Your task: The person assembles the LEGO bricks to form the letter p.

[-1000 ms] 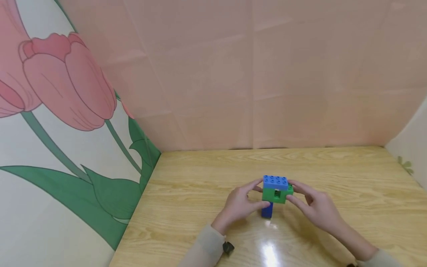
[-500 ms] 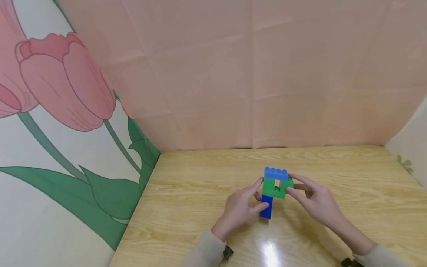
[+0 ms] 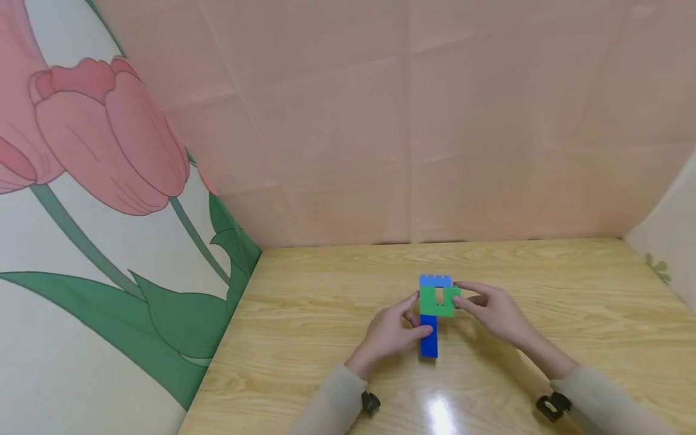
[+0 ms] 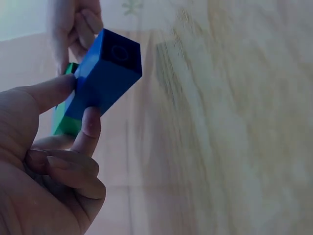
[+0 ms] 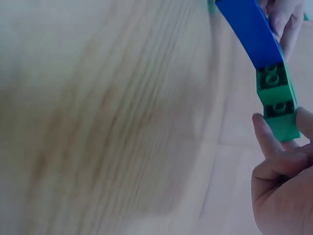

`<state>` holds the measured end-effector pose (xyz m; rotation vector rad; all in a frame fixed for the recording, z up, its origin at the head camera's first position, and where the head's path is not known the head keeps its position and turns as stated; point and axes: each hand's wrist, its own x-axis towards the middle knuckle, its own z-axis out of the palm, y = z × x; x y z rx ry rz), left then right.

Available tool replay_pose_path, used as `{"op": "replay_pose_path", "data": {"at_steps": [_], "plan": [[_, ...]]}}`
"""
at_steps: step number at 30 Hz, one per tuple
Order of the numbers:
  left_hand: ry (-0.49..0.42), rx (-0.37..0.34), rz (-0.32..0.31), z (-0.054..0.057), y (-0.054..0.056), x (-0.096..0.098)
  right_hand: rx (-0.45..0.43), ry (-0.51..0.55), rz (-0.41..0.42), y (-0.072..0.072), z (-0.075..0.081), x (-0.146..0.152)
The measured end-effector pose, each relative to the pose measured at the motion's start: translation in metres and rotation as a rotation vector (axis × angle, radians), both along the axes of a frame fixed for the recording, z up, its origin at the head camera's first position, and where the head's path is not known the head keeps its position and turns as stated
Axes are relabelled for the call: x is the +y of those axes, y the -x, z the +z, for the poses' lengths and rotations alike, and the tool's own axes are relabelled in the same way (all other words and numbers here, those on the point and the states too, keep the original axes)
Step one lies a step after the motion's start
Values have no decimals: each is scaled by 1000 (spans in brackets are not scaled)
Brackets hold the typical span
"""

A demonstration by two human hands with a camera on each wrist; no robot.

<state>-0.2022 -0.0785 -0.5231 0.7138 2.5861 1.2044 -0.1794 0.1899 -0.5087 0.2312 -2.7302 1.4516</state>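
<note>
A small toy-brick build is held between both hands over the table. A lighter blue studded brick (image 3: 435, 281) tops green bricks (image 3: 428, 300) that frame a square opening. Below their left end hangs a tall dark blue brick (image 3: 428, 347), whose hollow underside shows in the left wrist view. My left hand (image 3: 386, 332) holds the build at its left side, thumb and a fingertip on the dark blue brick (image 4: 105, 73). At the other end, my right hand (image 3: 497, 311) pinches the green part between thumb and fingers; hollow undersides of the green bricks (image 5: 279, 90) face the right wrist camera.
The wooden table (image 3: 326, 290) spreads under the hands, with a bright glare spot near its front. A pink sheet (image 3: 337, 121) backs it. On the left stands a panel with printed tulips (image 3: 109, 133); a pale panel (image 3: 674, 241) borders the right.
The build has tilted, its studded top turning away and its front turning toward the head camera. More of the dark blue brick shows. Right hand and build have shifted slightly left.
</note>
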Motion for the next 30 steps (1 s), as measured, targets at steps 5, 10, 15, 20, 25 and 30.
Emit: {"op": "replay_pose_path", "data": {"at_steps": [5,10,15,20,25,30], "plan": [[-2,-64,4,-6,13,4,-70,-24,54,15,-7,7],[8,-94,-9,-9,24,6,-118,-22,109,25,-13,10],[16,-157,-26,-9,32,8,-144,-66,120,33,-22,12],[33,-208,-32,-10,35,10,-160,-118,131,38,-28,13],[31,-227,-36,-11,35,11,-182,-136,140,40,-31,14],[20,-240,-18,-10,34,11,-191,-145,149,42,-30,15]]}}
